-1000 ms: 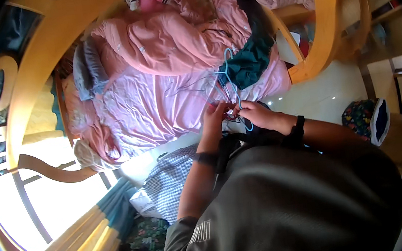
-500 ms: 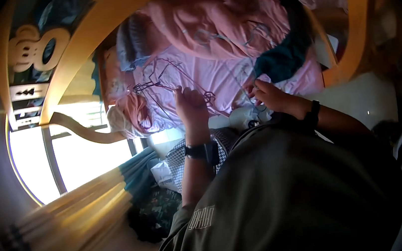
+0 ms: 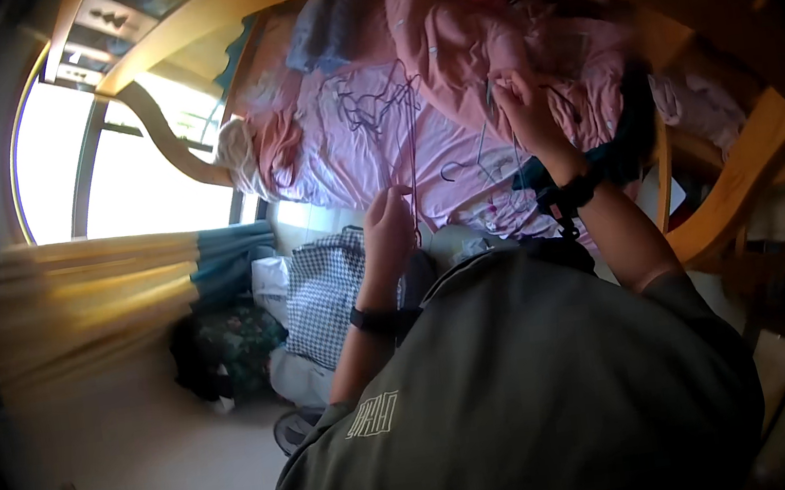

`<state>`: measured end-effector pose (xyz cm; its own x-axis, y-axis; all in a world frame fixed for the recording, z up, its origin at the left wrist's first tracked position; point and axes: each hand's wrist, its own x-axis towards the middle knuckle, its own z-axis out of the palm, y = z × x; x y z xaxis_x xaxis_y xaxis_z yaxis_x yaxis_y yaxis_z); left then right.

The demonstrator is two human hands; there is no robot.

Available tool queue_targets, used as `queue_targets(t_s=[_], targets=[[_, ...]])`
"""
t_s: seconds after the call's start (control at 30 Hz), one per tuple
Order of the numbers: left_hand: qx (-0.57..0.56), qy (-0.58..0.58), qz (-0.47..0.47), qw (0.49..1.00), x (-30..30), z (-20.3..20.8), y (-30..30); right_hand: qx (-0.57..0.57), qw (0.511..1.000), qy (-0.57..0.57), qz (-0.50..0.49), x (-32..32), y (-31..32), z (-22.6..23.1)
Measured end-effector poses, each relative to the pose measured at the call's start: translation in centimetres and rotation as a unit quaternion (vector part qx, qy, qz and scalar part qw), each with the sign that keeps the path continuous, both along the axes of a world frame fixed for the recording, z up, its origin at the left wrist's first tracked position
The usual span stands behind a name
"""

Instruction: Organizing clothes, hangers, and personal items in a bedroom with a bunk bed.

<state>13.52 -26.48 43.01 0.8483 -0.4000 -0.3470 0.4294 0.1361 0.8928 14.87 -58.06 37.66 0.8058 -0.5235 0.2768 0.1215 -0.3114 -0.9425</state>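
Low in front of my body, my left hand (image 3: 387, 233) is closed on a dark red wire clothes hanger (image 3: 413, 149) that stands upright beside its fingers. Several thin purple hangers (image 3: 364, 111) lie tangled on the pink sheet (image 3: 325, 170) just beyond it. My right hand (image 3: 527, 114), farther forward and to the right, pinches a grey wire hanger (image 3: 482, 148). Below that hand a dark hanger hook (image 3: 448, 172) shows against the sheet. A crumpled salmon-pink quilt (image 3: 450, 71) lies behind both hands.
A wooden bed frame (image 3: 285, 11) arches over the far side, with a curved rail (image 3: 166, 140) by the bright window (image 3: 166, 199). Checked cloth (image 3: 324, 288) and a dark patterned bag (image 3: 234, 348) lie left of me. Yellow and blue curtains (image 3: 103, 285) hang there. Folded blue-grey cloth (image 3: 324, 33) rests on the bed.
My right hand has risen and moved farther over the bed with the grey hanger. My left hand has dropped nearer my body, and its hanger now stands upright. The view has shifted.
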Motion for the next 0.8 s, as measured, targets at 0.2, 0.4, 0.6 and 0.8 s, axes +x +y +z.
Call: queue_targets(t_s=[0.2, 0.4, 0.6, 0.8], targets=[[0.053, -0.008, 0.051, 0.997, -0.5, -2.3, 1.5, -0.028, 0.973, 0.223, 0.057, -2.2, -0.7, -20.4], [0.129, 0.027, 0.072, 0.989, -1.6, -3.8, 5.6, 0.028, 0.799, 0.556, 0.225, -8.9, 0.3, -27.7], [0.156, 0.096, 0.1, 0.978, -3.0, -5.3, 7.9, -0.114, 0.794, 0.559, 0.209, -9.9, 1.6, -36.3], [0.19, 0.189, 0.144, 0.953, -6.5, -7.6, 10.7, -0.262, 0.822, 0.494, 0.111, 2.4, -2.7, -43.4]])
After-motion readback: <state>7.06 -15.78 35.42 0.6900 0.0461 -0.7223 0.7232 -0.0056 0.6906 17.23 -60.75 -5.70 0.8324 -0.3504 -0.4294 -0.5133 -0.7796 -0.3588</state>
